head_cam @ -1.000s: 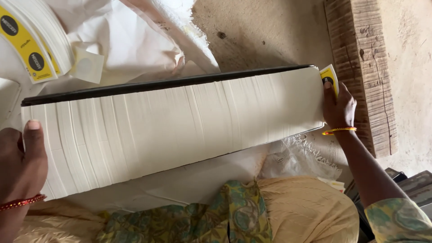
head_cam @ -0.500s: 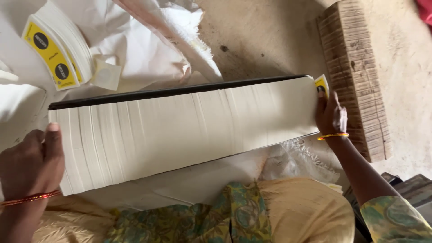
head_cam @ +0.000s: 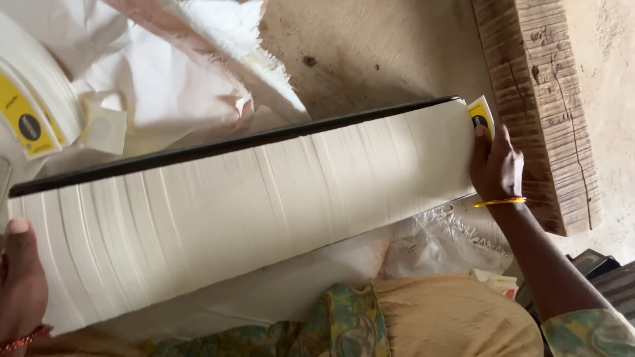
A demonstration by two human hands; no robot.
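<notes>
Head view: we hold the long white paper stack [head_cam: 245,225] across our lap, left hand [head_cam: 23,291] clamped on its near-left end, right hand [head_cam: 496,168] with fingers [head_cam: 481,142] closed flat against its far end beside the wooden block [head_cam: 536,106]. Press both ends evenly to keep the sheets square.

A ridged wooden block [head_cam: 537,112] lies at the far right on the bare earthen floor [head_cam: 377,59]. White cloth [head_cam: 165,73] with a frayed edge is heaped at the far left, and beside it sits a curved white stack [head_cam: 40,99] with a yellow label [head_cam: 23,122]. A crumpled clear plastic bag [head_cam: 433,248] rests near the right, just beside a patterned garment [head_cam: 397,324].
</notes>
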